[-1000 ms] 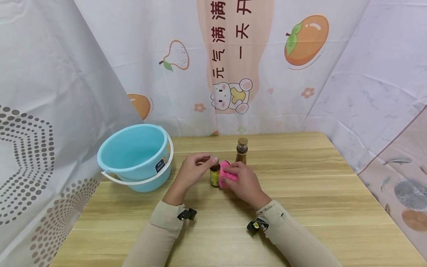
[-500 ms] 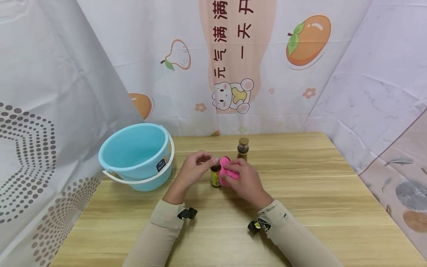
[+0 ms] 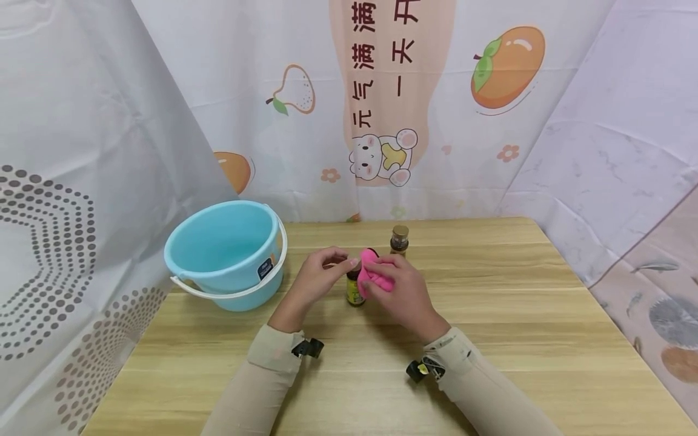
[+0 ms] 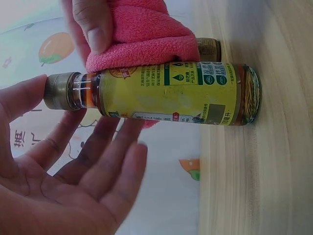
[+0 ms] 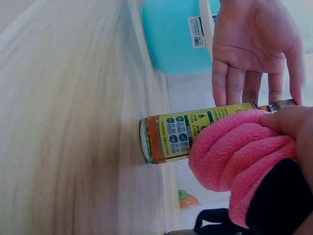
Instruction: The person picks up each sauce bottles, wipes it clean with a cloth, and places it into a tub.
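Note:
A small glass bottle (image 3: 355,295) with a yellow label and metallic cap stands upright on the table. My left hand (image 3: 315,280) pinches its cap between thumb and forefinger, the other fingers spread loosely behind it, as the left wrist view shows. In my right hand (image 3: 405,292) is a folded pink fleece cloth (image 5: 234,147), gripped against the label side of the bottle. A black piece (image 5: 276,200) on the cloth shows in the right wrist view. The cloth covers part of the bottle's upper body. Dark liquid shows near the neck.
A second bottle (image 3: 400,240) with a gold cap stands just behind my right hand. To the left is a light blue bucket (image 3: 234,298) with a white handle. A printed curtain (image 3: 305,139) hangs behind the wooden table (image 3: 491,315).
My right hand has slid the pink cloth upward along the bottle toward its neck. My left hand keeps its place at the cap. The view has shifted slightly.

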### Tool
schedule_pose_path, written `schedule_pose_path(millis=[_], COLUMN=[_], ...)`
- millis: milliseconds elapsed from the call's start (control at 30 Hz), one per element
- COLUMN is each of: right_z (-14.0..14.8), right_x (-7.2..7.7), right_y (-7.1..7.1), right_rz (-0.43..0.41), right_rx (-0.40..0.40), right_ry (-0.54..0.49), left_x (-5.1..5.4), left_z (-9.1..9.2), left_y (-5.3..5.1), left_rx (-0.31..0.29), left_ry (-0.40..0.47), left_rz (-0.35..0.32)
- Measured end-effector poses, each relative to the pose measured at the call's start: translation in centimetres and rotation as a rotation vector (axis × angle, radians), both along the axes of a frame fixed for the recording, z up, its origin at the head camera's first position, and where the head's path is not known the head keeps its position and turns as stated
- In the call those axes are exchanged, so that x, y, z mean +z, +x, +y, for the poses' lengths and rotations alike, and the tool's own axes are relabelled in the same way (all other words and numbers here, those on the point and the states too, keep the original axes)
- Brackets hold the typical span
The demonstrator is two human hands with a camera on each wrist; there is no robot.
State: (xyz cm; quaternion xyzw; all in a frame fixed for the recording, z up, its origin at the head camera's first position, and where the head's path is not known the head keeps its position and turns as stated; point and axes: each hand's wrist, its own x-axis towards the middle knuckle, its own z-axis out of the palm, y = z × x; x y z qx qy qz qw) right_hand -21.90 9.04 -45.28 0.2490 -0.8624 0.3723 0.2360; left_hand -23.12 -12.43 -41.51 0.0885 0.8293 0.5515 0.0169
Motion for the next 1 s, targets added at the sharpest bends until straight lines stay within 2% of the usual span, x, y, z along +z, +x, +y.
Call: schedule_pose_path(millis=[200,400,800,1000], right_z=[0.1,0.1,0.0,0.2], right_x=[-0.1,-0.5,-1.3,-1.5], right_y=[-0.1,-0.3,-0.2,-0.4], right_rz=[-0.086,-0.132,-0.256,-0.277], right_rx=[-0.02,-0.028,-0.046,-0.044], right_ry=[0.04,0.061,0.115,0.142], left_x=[0.1,0.3,0.0,0.3], left_z=[0.1,0.1,0.0,0.1], left_y=[0.0,0.1,0.1,0.0], left_rx=[0.003,0.017,0.01,0.022], left_ry=[-0.017,-0.044,-0.033,-0.062], left_rz=[0.011,0.013,0.006,0.001])
